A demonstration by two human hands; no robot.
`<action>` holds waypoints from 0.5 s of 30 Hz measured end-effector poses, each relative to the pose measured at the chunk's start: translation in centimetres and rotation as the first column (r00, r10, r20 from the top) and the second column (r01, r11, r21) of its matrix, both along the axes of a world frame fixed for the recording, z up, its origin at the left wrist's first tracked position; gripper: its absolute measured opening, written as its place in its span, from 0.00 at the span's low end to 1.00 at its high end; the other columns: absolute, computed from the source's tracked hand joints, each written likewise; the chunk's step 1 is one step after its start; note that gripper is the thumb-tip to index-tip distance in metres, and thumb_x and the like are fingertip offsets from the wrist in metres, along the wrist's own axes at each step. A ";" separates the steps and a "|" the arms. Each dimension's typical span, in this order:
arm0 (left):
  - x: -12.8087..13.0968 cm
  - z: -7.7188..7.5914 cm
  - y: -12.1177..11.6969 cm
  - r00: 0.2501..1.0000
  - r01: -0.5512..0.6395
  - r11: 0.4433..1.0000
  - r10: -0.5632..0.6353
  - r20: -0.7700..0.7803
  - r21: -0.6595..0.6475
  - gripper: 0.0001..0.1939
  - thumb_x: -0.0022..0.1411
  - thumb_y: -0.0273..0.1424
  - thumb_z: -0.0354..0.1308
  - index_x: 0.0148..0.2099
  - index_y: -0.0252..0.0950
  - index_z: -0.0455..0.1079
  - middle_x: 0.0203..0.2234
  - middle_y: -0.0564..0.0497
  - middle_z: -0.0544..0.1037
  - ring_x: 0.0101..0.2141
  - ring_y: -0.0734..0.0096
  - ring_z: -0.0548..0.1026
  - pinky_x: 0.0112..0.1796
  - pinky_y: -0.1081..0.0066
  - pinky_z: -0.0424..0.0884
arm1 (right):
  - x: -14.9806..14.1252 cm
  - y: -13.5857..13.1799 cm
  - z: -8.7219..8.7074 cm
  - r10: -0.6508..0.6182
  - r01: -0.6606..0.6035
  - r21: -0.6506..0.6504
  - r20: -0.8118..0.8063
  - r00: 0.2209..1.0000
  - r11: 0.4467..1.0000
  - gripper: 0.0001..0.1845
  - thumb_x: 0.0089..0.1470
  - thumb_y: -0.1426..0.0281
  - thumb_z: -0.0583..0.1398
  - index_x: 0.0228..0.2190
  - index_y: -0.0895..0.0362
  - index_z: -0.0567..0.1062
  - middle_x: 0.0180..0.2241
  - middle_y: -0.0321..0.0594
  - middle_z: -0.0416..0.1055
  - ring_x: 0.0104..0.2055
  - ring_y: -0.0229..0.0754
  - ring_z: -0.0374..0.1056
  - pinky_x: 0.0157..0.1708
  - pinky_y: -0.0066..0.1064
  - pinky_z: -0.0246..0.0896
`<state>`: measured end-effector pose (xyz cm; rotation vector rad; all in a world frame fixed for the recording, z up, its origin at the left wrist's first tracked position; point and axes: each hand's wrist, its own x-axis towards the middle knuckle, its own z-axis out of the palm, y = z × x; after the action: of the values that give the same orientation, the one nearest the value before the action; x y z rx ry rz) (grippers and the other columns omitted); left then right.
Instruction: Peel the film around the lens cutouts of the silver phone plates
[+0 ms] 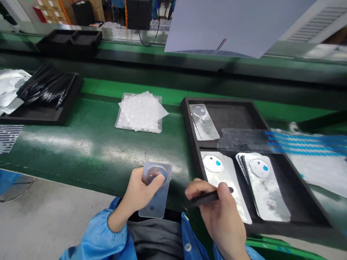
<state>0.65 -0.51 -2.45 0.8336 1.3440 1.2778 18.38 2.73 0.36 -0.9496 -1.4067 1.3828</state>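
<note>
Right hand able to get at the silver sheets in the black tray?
Probably yes: the right hand sits beside the silver sheets, nothing between them, though it holds a black stick.

No legible text, brand or number can be made out from where I stand. The tan cardboard cartons (51, 12) at the far back carry pale printed labels, but their print is too small to read. The black-and-white patterned sheet (9, 139) at the bench's left edge and the clear plastic film with blue stripes (306, 144) possibly bear markings; none resolve into characters.
</note>
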 end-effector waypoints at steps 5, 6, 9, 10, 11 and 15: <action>0.0 -0.5 -0.1 0.999 -0.021 1.000 0.020 -0.025 -0.011 0.17 0.63 0.42 0.65 0.36 0.29 0.78 0.30 0.44 0.82 0.30 0.65 0.78 0.32 0.74 0.73 | -1.2 -0.8 -2.7 -0.017 0.013 -0.020 -0.218 0.976 1.000 0.23 0.74 0.54 0.54 0.45 0.56 0.82 0.22 0.40 0.74 0.18 0.39 0.70 0.15 0.25 0.67; -0.1 -0.6 -0.1 0.999 -0.020 1.000 0.019 -0.030 -0.019 0.18 0.64 0.42 0.64 0.37 0.29 0.78 0.31 0.43 0.82 0.32 0.64 0.79 0.34 0.73 0.74 | -1.5 -0.9 -3.1 -0.063 0.062 -0.012 -0.252 0.966 0.998 0.18 0.72 0.57 0.58 0.44 0.54 0.82 0.29 0.42 0.78 0.22 0.39 0.74 0.15 0.24 0.69; -0.3 -0.9 -0.4 0.999 -0.018 0.998 0.015 -0.045 -0.052 0.20 0.67 0.44 0.61 0.39 0.29 0.76 0.32 0.43 0.81 0.33 0.63 0.79 0.37 0.69 0.76 | -2.1 -1.0 -4.0 -0.174 0.176 -0.019 -0.278 0.945 0.984 0.05 0.65 0.64 0.67 0.40 0.51 0.82 0.39 0.40 0.81 0.31 0.40 0.80 0.21 0.22 0.75; -0.3 -0.9 -0.4 0.999 -0.013 0.998 0.010 -0.052 -0.058 0.20 0.68 0.44 0.60 0.40 0.29 0.77 0.33 0.43 0.81 0.33 0.63 0.78 0.37 0.69 0.77 | -2.1 -0.9 -4.2 -0.189 0.190 -0.025 -0.275 0.943 0.982 0.03 0.63 0.66 0.69 0.39 0.51 0.82 0.38 0.38 0.81 0.32 0.41 0.80 0.23 0.22 0.77; -0.4 -1.0 -0.5 0.998 -0.006 0.998 0.003 -0.057 -0.062 0.20 0.68 0.44 0.60 0.41 0.30 0.77 0.33 0.44 0.81 0.33 0.63 0.78 0.38 0.68 0.77 | -2.1 -0.9 -4.3 -0.201 0.200 -0.031 -0.274 0.940 0.979 0.03 0.62 0.67 0.70 0.38 0.51 0.82 0.37 0.38 0.80 0.32 0.41 0.80 0.25 0.22 0.78; -0.2 -0.7 -0.7 1.000 0.000 0.999 0.000 0.007 -0.039 0.20 0.70 0.45 0.60 0.45 0.31 0.80 0.37 0.43 0.83 0.38 0.60 0.81 0.41 0.68 0.78 | -1.7 -0.5 -3.7 -0.229 0.240 0.054 -0.166 0.959 0.969 0.09 0.54 0.78 0.71 0.35 0.54 0.81 0.35 0.36 0.79 0.31 0.36 0.79 0.33 0.20 0.79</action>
<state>0.46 -1.17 -3.19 0.8016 1.3588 1.2498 16.69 2.24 -3.33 -0.9057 -1.1771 1.1930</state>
